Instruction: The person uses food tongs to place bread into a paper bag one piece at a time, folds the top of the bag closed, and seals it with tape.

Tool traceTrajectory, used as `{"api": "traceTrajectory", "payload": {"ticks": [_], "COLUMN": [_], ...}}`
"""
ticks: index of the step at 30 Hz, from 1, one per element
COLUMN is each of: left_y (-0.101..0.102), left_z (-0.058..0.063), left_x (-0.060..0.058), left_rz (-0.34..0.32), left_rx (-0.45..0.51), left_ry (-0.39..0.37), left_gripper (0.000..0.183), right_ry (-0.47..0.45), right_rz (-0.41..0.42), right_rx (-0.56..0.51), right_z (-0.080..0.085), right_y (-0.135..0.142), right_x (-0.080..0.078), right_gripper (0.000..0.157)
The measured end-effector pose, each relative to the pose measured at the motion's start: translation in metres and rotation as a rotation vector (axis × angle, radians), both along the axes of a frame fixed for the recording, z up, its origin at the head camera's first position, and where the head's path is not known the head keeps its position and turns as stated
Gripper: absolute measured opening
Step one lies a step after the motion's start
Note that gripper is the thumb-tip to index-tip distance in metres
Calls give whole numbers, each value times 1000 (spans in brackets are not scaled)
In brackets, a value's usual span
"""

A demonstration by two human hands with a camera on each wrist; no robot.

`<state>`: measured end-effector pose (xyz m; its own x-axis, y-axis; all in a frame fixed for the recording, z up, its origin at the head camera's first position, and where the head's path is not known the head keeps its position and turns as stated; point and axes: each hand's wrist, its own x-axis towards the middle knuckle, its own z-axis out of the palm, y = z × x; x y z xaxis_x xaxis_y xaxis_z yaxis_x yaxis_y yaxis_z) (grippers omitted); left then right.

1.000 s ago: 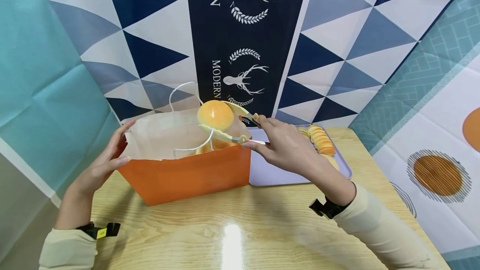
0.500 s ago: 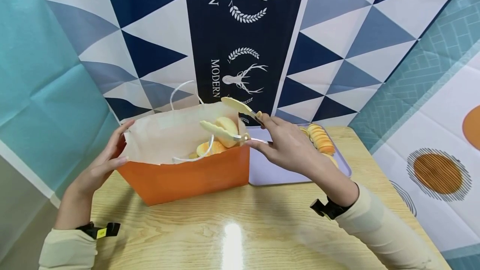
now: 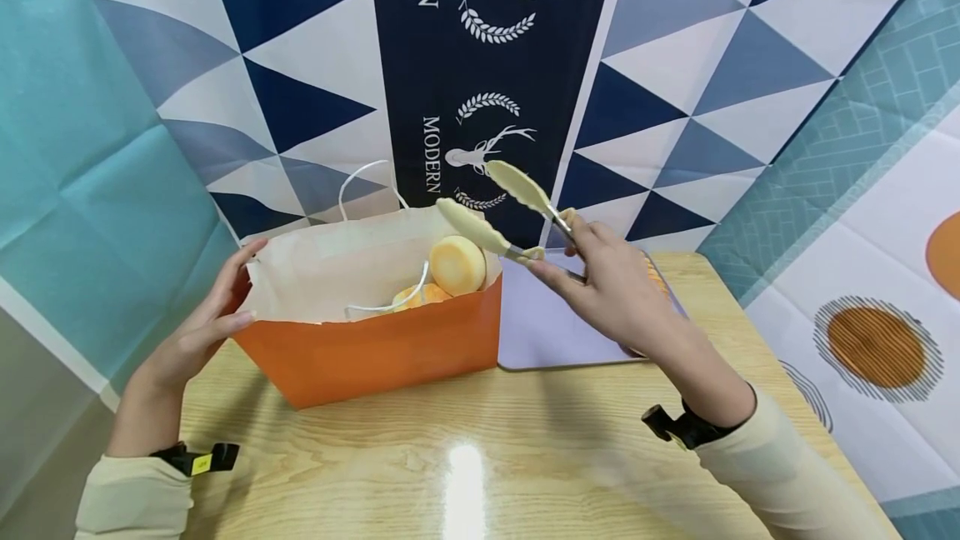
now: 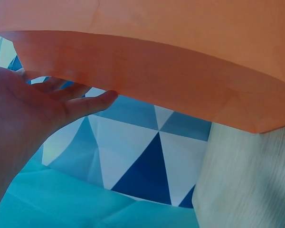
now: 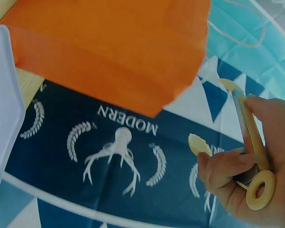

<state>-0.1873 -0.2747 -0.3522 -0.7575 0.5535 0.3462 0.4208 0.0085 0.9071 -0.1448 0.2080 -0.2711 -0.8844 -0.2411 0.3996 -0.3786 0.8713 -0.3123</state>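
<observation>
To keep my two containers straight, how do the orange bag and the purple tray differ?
Colour: the bag is orange outside and pale inside; the tray is pale purple.
Shape: the bag has tall walls; the tray is flat with a low rim.
Contents: the bag shows a round bun; the tray shows only a sliver of bread past the right hand.
Both rest on the wooden table.
</observation>
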Motion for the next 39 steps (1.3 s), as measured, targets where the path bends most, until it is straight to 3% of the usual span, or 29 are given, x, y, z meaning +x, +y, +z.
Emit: {"api": "traceTrajectory", "payload": {"ticks": [5, 10, 13, 20, 27, 35, 39], "left_y": [1, 1, 1, 1, 0, 0, 1], "left_z": [-2, -3, -3, -4, -4, -5, -4], "left_x": [-2, -3, -3, -4, -3, -4, -3], "left_rz": [-25, -36, -41, -19, 8, -6, -4], "left_rx": [22, 34, 34, 17, -9, 7, 8], "left_ry": [30, 46, 44, 19, -13, -10, -10], "left_gripper": [78, 79, 80, 79, 80, 79, 78], "right_ry": [-4, -27, -43, -43, -152, -172, -196], "right_rz": [-48, -122, -158, -209, -295, -337, -366], "right_rx": [-43, -12, 11, 27, 41, 39, 52], "right_z": [2, -8, -18, -51, -84, -116, -128], "right_y": [22, 51, 70, 109, 138, 158, 164], "right_x": [4, 6, 8, 19, 36, 54, 61], "right_gripper": [61, 65, 71, 58, 81, 82, 93]}}
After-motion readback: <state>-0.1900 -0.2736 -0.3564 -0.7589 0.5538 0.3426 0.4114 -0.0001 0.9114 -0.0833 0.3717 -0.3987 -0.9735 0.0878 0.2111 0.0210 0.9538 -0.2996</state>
